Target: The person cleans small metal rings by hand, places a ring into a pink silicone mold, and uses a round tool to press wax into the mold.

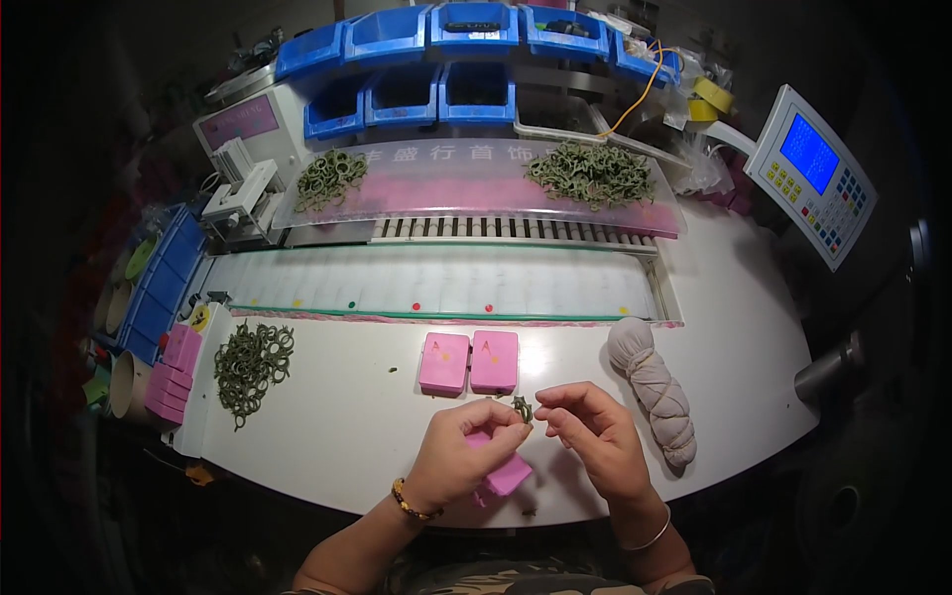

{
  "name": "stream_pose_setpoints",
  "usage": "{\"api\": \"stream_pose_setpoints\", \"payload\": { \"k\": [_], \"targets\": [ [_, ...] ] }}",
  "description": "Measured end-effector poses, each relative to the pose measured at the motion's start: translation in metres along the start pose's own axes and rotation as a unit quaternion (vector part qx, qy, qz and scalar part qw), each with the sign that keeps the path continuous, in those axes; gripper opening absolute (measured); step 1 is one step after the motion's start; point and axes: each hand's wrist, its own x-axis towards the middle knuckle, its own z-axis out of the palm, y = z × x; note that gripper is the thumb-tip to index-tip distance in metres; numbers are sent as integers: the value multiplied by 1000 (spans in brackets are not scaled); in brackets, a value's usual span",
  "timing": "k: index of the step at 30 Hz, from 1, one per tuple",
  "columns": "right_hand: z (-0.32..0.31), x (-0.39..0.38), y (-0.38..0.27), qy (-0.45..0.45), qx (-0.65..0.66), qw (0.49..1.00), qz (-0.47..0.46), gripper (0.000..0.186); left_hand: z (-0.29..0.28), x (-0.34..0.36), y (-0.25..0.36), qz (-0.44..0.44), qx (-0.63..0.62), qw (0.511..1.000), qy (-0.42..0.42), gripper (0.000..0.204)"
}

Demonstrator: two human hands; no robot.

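My left hand point(458, 448) pinches a small dark green ring point(522, 409) between thumb and fingertips, just above the white table. My right hand point(593, 436) hovers close on the ring's right side, its fingers slightly curved and apart, seemingly with nothing in them. Partly covered by my left hand is a pink block point(509, 476), tilted. Beyond my hands two pink blocks point(443, 363) lie side by side. At the left of the table is a pile of similar green rings point(254, 369).
A translucent sheet point(446, 188) beyond the conveyor point(426, 280) bears two heaps of green pieces. On the right lie a wrapped cloth bundle point(654, 397) and a control panel point(813, 174). Blue bins point(474, 25) line the back; pink blocks point(171, 382) stack at left.
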Motion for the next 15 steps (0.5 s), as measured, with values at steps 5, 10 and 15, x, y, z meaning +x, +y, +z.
{"api": "stream_pose_setpoints", "payload": {
  "k": [5,10,15],
  "targets": [
    [3,2,5,-9,-40,999,-3,22,2,0,-8,163,167,970,71,9],
    [3,4,6,4,-69,998,7,18,4,0,-7,202,204,954,83,9],
    [0,6,4,6,-24,999,28,16,3,0,-4,126,123,983,59,11]
  ]
}}
